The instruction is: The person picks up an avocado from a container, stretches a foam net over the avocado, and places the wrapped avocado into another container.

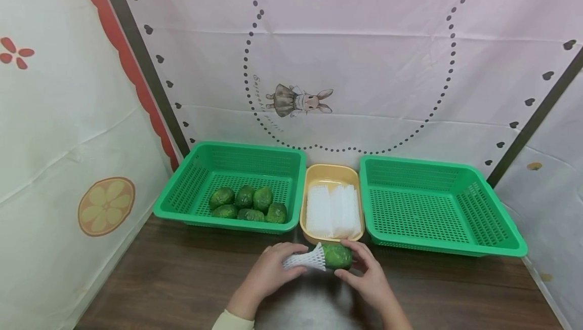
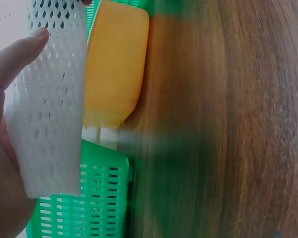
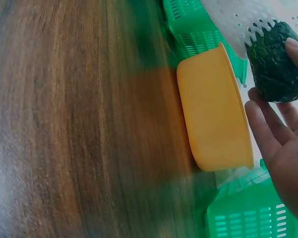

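Above the table's front part, my left hand [image 1: 272, 270] grips a white foam net sleeve [image 1: 306, 260] between thumb and fingers. My right hand [image 1: 370, 275] holds a dark green, wrinkled avocado [image 1: 338, 257] by its right end. The sleeve's open mouth fits over the avocado's left end, while most of the fruit stays bare. In the left wrist view the sleeve [image 2: 52, 109] hangs long and flat, the thumb pressed on it. In the right wrist view the thumb and fingers surround the avocado [image 3: 275, 64], whose far end sits inside the netting.
A green basket [image 1: 230, 224] at the left holds several avocados [image 1: 244, 197]. Between the baskets, a yellow tray [image 1: 337, 170] carries stacked white foam sleeves [image 1: 331, 211]. Another green basket [image 1: 410, 203] stands at the right. A printed cloth [image 1: 364, 67] rises behind them.
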`<state>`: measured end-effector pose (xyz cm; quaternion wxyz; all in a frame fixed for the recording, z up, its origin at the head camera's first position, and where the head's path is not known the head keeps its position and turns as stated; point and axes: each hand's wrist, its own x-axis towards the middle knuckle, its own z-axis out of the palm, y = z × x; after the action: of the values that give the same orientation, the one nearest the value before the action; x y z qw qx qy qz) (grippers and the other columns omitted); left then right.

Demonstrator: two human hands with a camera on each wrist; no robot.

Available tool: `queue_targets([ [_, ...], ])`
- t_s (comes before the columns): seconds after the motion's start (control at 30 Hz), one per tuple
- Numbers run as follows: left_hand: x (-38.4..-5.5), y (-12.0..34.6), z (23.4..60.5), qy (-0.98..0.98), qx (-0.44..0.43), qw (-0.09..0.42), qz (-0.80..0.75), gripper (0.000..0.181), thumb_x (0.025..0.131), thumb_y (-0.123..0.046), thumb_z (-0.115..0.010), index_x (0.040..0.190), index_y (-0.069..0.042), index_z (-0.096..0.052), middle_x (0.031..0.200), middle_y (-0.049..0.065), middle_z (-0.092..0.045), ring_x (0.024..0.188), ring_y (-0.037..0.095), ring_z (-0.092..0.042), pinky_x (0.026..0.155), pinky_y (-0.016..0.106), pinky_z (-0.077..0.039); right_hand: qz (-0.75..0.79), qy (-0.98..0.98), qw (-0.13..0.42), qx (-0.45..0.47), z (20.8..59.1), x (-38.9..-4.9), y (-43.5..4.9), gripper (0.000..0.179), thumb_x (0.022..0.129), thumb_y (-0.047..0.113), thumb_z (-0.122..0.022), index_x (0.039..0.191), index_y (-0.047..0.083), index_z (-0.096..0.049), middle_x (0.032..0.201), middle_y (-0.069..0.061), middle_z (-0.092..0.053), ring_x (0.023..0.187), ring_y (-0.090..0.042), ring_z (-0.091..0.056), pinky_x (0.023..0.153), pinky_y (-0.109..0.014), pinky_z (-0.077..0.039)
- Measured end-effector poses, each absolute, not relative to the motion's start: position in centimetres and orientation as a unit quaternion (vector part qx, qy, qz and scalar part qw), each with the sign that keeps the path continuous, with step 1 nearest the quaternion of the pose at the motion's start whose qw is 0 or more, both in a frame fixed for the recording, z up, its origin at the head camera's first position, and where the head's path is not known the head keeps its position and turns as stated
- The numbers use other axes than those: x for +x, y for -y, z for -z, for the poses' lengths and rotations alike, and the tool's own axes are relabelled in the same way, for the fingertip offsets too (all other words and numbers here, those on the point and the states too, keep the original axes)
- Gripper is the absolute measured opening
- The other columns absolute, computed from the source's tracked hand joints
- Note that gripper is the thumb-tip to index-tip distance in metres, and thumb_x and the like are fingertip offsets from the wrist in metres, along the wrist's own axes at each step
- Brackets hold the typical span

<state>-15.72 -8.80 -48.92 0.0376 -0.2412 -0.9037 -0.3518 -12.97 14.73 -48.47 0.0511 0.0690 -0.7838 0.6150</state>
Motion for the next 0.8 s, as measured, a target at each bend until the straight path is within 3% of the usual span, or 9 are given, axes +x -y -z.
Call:
queue_targets([
  [0.3, -15.6, 8.2, 48.5, 0.893, -0.259, 0.031, 0.367, 0.042, 0.078, -0.036, -0.073, 0.116, -0.019, -0.065, 0.109, -0.005, -0.065, 0.095, 0.015, -0.057, 0.082, 0.036, -0.042, -0.631, 0.772, 0.026, 0.065, 48.6, -12.8, -14.4, 0.058, 0.068, 0.000, -0.080, 0.120, 0.011, -0.057, 0.118, -0.006, -0.056, 0.098, -0.021, -0.058, 0.079, -0.031, -0.049],
  [0.53, -15.4, 7.9, 48.1, 0.890, -0.261, 0.017, 0.374, 0.053, 0.078, -0.038, -0.072, 0.124, -0.015, -0.060, 0.114, -0.001, -0.064, 0.097, 0.016, -0.058, 0.081, 0.034, -0.045, -0.650, 0.758, 0.011, 0.048, 48.5, -12.7, -14.3, 0.057, 0.067, 0.000, -0.080, 0.118, 0.012, -0.056, 0.120, -0.004, -0.058, 0.101, -0.018, -0.057, 0.081, -0.029, -0.048],
  [0.8, -15.1, 7.3, 48.0, 0.896, -0.265, 0.004, 0.357, 0.065, 0.077, -0.044, -0.071, 0.132, -0.016, -0.053, 0.123, 0.001, -0.059, 0.108, 0.022, -0.055, 0.090, 0.041, -0.041, -0.660, 0.747, 0.029, 0.074, 48.9, -12.5, -14.0, 0.055, 0.067, -0.001, -0.079, 0.117, 0.006, -0.059, 0.119, -0.009, -0.056, 0.098, -0.013, -0.059, 0.078, -0.029, -0.051],
])
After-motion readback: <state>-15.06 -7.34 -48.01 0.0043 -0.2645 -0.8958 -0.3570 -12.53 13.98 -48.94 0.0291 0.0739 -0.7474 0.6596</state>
